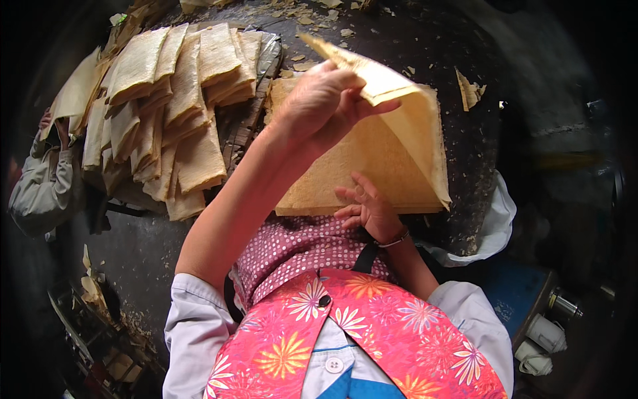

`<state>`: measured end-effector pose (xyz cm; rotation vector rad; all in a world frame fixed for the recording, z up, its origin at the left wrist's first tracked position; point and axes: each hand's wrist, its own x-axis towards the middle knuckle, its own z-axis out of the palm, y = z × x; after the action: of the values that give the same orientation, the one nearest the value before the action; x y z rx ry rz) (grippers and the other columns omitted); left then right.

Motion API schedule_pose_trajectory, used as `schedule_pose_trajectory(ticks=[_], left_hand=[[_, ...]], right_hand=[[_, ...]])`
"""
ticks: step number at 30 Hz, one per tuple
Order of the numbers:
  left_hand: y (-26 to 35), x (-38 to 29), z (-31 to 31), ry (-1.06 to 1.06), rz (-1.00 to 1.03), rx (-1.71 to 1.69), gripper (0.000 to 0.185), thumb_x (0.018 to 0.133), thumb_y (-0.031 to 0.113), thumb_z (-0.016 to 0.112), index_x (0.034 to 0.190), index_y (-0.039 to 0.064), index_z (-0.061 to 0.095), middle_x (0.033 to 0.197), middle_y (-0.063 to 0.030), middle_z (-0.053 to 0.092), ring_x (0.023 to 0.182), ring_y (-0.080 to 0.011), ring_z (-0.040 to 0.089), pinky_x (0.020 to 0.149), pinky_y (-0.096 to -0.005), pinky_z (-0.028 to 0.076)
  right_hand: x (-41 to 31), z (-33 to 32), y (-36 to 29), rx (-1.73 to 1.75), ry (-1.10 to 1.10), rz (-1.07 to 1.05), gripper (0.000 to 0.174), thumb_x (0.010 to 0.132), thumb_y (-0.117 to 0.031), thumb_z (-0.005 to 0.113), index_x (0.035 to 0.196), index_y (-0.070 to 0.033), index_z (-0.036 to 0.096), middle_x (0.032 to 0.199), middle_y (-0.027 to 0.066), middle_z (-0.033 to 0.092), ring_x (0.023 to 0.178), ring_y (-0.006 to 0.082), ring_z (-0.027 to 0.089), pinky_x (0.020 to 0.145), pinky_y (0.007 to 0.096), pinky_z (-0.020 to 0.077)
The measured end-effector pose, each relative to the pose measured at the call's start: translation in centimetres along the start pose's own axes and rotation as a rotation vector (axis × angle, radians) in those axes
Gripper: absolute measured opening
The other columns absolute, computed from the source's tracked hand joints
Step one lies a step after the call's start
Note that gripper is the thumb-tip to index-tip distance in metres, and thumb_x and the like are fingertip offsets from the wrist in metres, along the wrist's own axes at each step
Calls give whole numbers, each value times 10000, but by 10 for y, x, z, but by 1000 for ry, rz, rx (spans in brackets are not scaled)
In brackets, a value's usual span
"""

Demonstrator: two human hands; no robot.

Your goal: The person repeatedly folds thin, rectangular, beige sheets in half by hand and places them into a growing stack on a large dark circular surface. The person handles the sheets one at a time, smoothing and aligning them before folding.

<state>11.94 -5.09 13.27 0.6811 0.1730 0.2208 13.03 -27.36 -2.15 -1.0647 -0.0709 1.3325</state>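
Note:
My left hand (326, 97) is raised over the far part of a square stack of thin tan sheets (319, 174). Its thumb and fingers pinch a lifted, partly folded-back sheet (384, 80), whose lower part slopes down to the stack's right side. My right hand (366, 207) is at the near edge of the stack, fingers spread, holding nothing; whether its fingertips touch the stack I cannot tell. Left of the stack lies a large heap of folded tan bundles (184, 114), overlapping in rows.
A dark worktop (463, 144) bears flakes and a loose torn scrap (468, 90). White plastic sheeting (498, 224) hangs at its right edge. Lower right are white mugs (546, 331) and a metal cup (565, 303). At far left another person (45, 184) holds a large sheet (77, 97).

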Motion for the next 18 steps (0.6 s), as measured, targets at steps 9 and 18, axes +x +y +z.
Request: schedule_pose_trajectory(ticks=[9, 18], left_hand=[[-34, -96, -113, 341, -230, 218, 497, 806, -50, 549, 1299, -37, 482, 1216, -141, 624, 1068, -222, 645, 935, -340, 543], [-98, -131, -157, 411, -163, 394, 445, 917, 84, 623, 1324, 8, 459, 1135, -52, 619, 912, -80, 600, 784, -219, 489]], right_hand=[[-15, -52, -13, 344, 39, -633, 883, 877, -600, 597, 1526, -110, 252, 1514, 125, 364, 1352, 310, 403, 1123, 468, 328], [14, -56, 10, -656, 551, -561, 672, 1023, -400, 445, 1462, 87, 297, 1511, 217, 358, 1409, 315, 328, 1145, 364, 283]])
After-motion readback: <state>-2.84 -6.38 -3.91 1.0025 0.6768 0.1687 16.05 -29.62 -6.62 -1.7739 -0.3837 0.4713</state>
